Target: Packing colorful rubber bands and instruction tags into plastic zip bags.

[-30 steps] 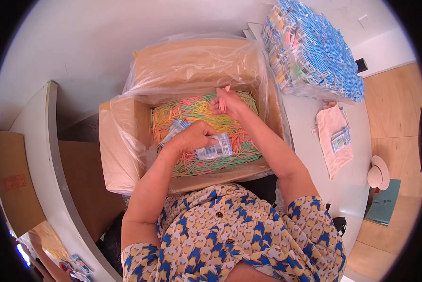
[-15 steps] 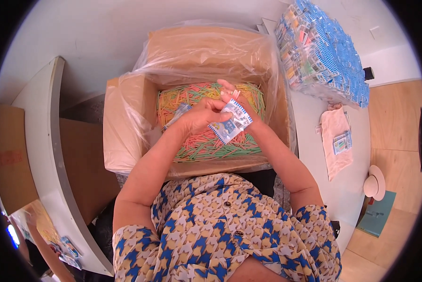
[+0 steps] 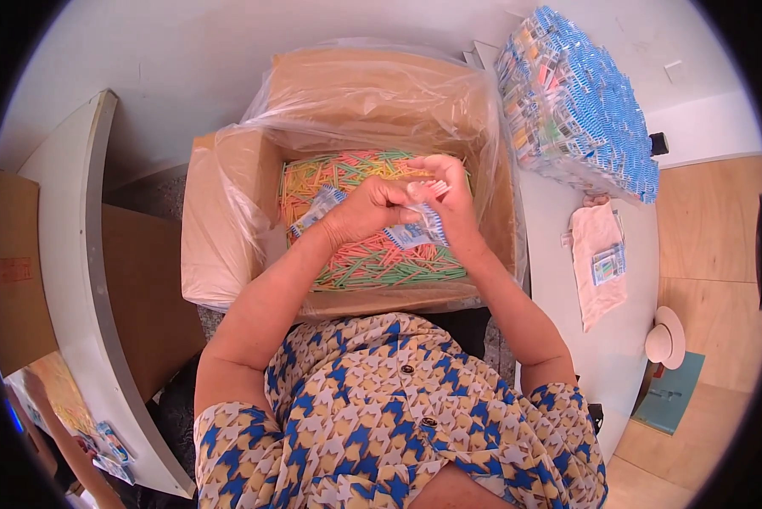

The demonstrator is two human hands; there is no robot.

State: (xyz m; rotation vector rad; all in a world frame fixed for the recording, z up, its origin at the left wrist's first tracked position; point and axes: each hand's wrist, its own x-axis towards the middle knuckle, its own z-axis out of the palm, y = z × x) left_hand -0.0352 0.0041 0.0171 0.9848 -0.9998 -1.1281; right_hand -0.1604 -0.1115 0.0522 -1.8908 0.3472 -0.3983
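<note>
My left hand (image 3: pixel 366 209) pinches the top of a small clear-and-blue plastic packet (image 3: pixel 417 234) with striped edges. My right hand (image 3: pixel 456 202) is curled close against it, with a small bunch of short pink sticks (image 3: pixel 434 187) in its fingers at the packet's top. How far the sticks reach into the packet is hidden by the fingers. More packets (image 3: pixel 320 206) show beside the left wrist; whether that hand holds them I cannot tell. Below both hands, loose pink, green and yellow sticks (image 3: pixel 381 270) fill the bottom of a plastic-lined cardboard box (image 3: pixel 220 222).
At the right, a white table (image 3: pixel 559 254) bears a large clear bag of filled packets (image 3: pixel 572 102) and a pink cloth (image 3: pixel 597 297) with packets on it. A white panel (image 3: pixel 101 254) stands to the left. Another person's arm (image 3: pixel 67 433) shows at lower left.
The packet has tipped down and turned between my hands. My right hand has brought the pink sticks to its top, and my fingers have drawn together there.
</note>
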